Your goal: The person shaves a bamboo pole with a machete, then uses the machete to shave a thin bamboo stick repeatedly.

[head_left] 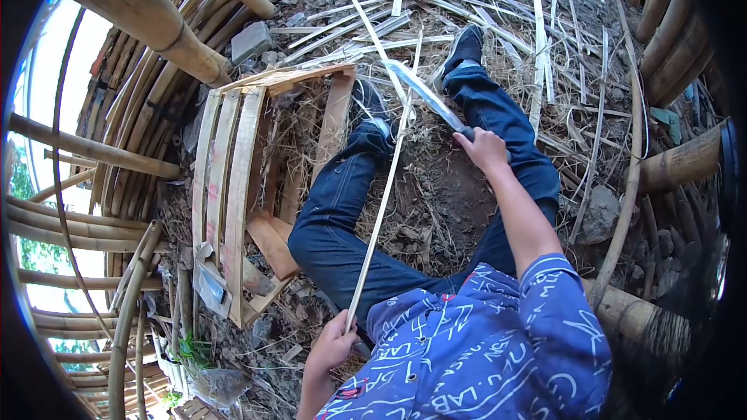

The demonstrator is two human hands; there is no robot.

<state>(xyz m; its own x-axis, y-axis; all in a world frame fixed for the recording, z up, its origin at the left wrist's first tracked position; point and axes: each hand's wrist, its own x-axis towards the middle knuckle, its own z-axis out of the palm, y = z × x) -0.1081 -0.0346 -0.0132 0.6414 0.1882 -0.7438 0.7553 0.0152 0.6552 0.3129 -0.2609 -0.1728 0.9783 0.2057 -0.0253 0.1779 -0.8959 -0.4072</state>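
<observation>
My left hand (333, 342), low in the view beside my hip, is closed round the lower end of a long thin bamboo strip (379, 222). The strip runs up between my legs. My right hand (484, 148), above my right thigh, grips the dark handle of a long-bladed knife (428, 96). The blade points up and left, and its middle part lies close to the upper part of the strip; whether they touch I cannot tell. Another pale strip (366, 19) reaches down to the blade near its tip.
A slatted wooden crate (233, 163) stands left of my left leg. Many split strips (475, 8) and shavings litter the ground past my feet. Bamboo poles (101, 155) line the left side; a thick pole (685, 157) and a rock (599, 215) are at right.
</observation>
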